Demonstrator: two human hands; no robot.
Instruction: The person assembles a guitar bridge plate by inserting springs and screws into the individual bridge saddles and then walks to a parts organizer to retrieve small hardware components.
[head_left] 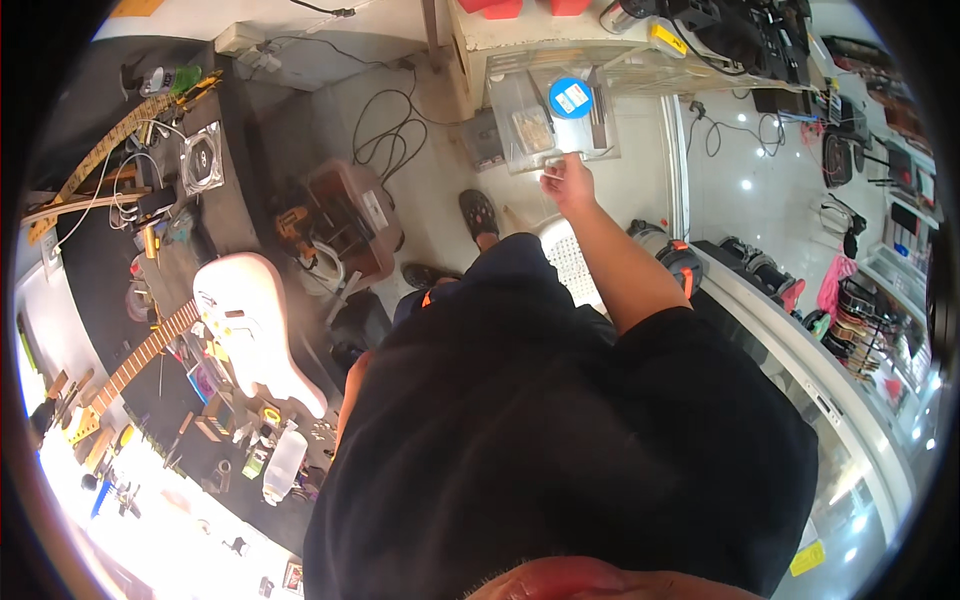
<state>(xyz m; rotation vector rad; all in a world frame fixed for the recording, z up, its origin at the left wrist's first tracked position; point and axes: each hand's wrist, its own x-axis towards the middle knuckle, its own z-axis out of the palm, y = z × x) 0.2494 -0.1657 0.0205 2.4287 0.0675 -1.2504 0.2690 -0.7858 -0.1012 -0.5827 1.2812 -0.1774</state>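
Note:
My right hand reaches away from my body to the front edge of a clear plastic drawer. Its fingers are curled closed at that edge, around what looks like the drawer's front grip. Inside the drawer are a round blue tin or tub with a white label and a clear box of small pale items. My left hand is not in view; only part of the left arm shows beside my black shirt.
To the left, a pale pink electric guitar lies on a cluttered dark workbench with tools and a clear bottle. A brown bin, a drill and a coiled cable are near my feet. A white perforated stool stands beside me.

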